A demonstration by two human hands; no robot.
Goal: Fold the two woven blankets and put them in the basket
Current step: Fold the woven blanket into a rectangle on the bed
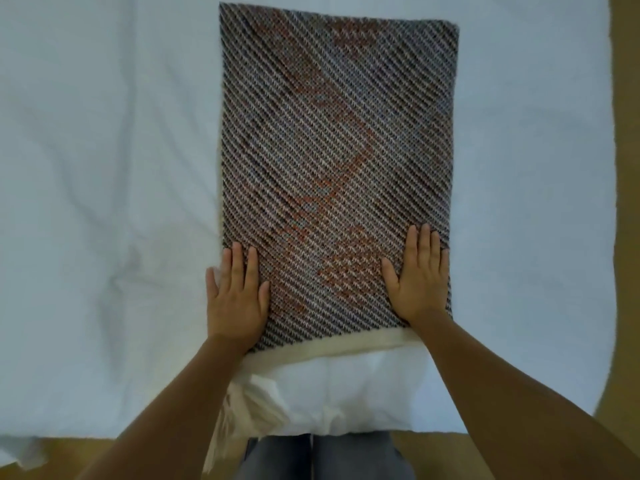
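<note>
A white sheet (104,168) covers the bed, reaching its near edge and right edge, where tan floor (627,237) shows. On it, running from the far edge toward the near edge and roughly midway between left and right, lies the blanket (339,150), a long rectangle of dark diagonal weave with a rust pattern, seemingly already folded into a narrow panel. A cream layer (346,348) peeks out under its near end, and pale fringe (225,420) hangs over the near edge; whether that is the second blanket or this one's underside I cannot tell. No basket is in view.

Both hands press flat on the near end, probably to smooth the panel and square its edges before the next fold. The left hand (237,299) lies along the left edge, fingers spread and extended, the outermost over the sheet. The right hand (420,275) rests inside the right edge, fingers straight and close together. Neither grips anything; the weave lies under the palms.
</note>
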